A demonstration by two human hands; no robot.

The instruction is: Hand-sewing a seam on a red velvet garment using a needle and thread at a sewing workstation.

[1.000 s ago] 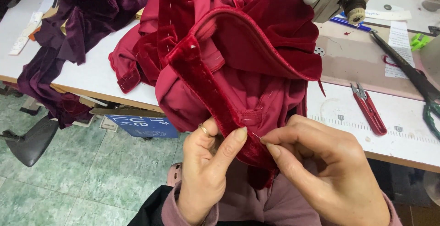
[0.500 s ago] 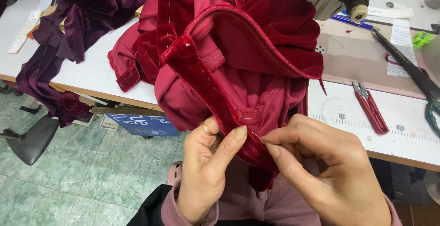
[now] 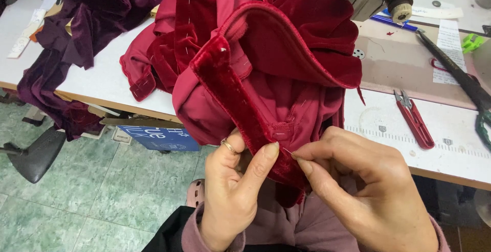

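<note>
At the table's near edge: both hands work low in the head view, over the lap, on the red velvet garment (image 3: 266, 78).
Change: hardly any against the frames a second back; I see the same grip, the strap end perhaps drawn a touch nearer.
Meaning: I judge the work is paused on one spot of fine handwork at the seam, not moving along it.
Left hand (image 3: 232, 193): ringed, thumb and forefinger pressed together on the velvet strap (image 3: 230, 93).
Right hand (image 3: 358, 180): fingertips pinching a thin pin or needle against the strap end; too small to tell which.
Garment: deep red, plush pile, satin lining showing, pins along its edges, heaped on the white table (image 3: 102, 78).
Nearby: red thread snips (image 3: 414, 119) lie apart, to the right.
</note>
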